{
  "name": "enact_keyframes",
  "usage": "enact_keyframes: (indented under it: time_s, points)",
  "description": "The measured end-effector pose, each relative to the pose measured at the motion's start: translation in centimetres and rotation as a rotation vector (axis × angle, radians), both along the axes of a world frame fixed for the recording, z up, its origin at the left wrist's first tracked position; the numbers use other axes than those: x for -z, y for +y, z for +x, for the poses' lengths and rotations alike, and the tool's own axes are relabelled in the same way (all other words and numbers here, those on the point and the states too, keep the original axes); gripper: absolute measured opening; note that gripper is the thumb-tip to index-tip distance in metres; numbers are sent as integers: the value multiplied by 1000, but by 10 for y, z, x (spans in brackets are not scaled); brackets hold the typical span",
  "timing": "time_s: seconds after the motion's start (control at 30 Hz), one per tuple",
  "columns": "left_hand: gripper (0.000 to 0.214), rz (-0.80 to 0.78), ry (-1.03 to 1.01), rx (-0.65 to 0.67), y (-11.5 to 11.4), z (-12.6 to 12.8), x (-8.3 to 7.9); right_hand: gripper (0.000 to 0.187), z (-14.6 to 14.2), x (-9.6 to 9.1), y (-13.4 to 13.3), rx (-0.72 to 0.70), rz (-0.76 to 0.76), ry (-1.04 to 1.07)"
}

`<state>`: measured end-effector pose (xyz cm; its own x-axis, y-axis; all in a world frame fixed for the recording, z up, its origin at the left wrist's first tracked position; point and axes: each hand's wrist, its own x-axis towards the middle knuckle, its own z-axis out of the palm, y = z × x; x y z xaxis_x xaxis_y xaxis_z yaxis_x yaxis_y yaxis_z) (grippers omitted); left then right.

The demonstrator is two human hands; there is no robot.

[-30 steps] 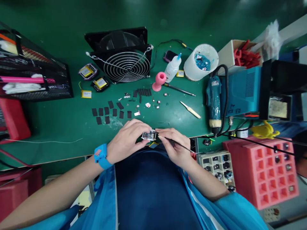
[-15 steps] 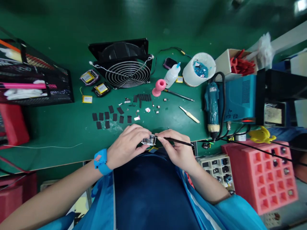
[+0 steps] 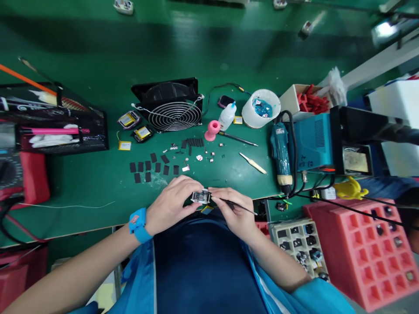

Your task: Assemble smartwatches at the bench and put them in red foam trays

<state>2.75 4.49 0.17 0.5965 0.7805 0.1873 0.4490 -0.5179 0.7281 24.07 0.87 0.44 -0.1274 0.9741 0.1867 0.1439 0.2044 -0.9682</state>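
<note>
Black tool (image 3: 241,206) tilted bodyward | right hand (image 3: 238,218) grips it | left hand (image 3: 172,201) pinches circuit module (image 3: 200,197) at fingertips

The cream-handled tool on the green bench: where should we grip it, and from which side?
Probably by its thick handle, from above and the near right: the cream-handled tool lies flat, handle toward that side, narrow tip pointing away left. The right hand is nearest but holds a slim dark tool.
</note>
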Motion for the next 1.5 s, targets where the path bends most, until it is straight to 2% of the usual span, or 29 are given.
enact_keyframes:
  time_s: [0.27, 0.53, 0.77, 0.93, 1.03, 1.1, 1.13, 1.2, 1.3, 1.37, 1.5]
  points:
    - [28, 24, -2, -5, -1, -1, 1, 16, -3, 1, 3, -2, -3, -53]
    - [24, 15, -17, -3, -1, -1, 2, 18, -7, -2, 1, 34, 5, -83]
    - [21, 19, -5, 14, 0, -2, 1, 13, -3, -8, 11, -20, -78, -101]
    - [21, 58, 0, -11, -1, -1, 0, 11, -8, -6, 6, 50, -28, -57]
    - [20, 75, 9, -26, 0, 0, 0, 11, -2, -8, 11, 141, 29, -53]
    - [19, 96, 8, -41, 1, 1, 0, 19, 9, -12, 19, 180, 72, -175]
    - [18, 111, 4, -50, 2, 2, 0, 25, 16, -15, 24, 170, 86, -301]
    - [15, 147, -5, -66, 2, 3, 0, 34, 30, -21, 34, 88, 67, -646]
    - [15, 196, -3, -88, 3, 5, 1, 37, 45, -30, 49, -42, -34, -1110]
    - [15, 214, 2, -94, 2, 5, 1, 35, 53, -36, 56, -44, -59, -1247]
    - [18, 212, 6, -98, 1, 6, -2, 28, 65, -44, 63, 64, -15, -1321]
